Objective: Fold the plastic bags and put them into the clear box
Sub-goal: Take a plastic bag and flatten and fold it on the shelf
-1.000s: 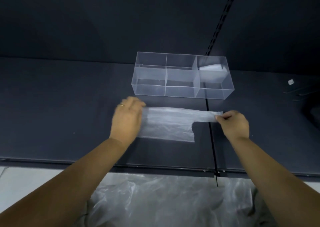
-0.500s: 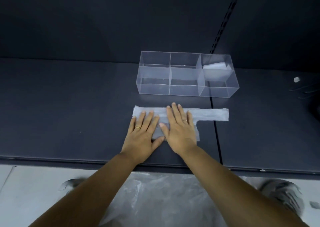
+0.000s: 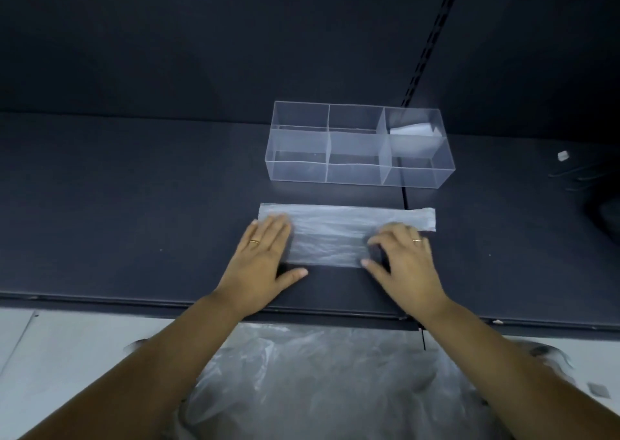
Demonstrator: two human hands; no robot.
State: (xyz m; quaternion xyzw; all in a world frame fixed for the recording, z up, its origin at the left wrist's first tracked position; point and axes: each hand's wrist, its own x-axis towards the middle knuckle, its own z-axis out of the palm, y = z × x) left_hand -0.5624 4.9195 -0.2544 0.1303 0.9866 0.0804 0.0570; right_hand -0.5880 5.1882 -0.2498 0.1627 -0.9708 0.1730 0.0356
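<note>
Plastic bag (image 3: 335, 235) flat on the dark table (image 3: 134, 204), just in front of the clear box (image 3: 359, 174), not touching it. Left hand (image 3: 260, 261) spread flat, straight fingers pressing the bag's left end. Right hand (image 3: 407, 265) on the right part, fingers arched, thumb at the near edge; too blurred to tell pinching from pressing. Folded bag (image 3: 414, 129) in the box's far right compartment.

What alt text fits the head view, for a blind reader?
Two hands rest on a flattened plastic bag on a dark table: the left hand lies flat on its left end, the right hand touches its right part with bent fingers. Behind it stands a clear box with one folded bag in its back right compartment.
</note>
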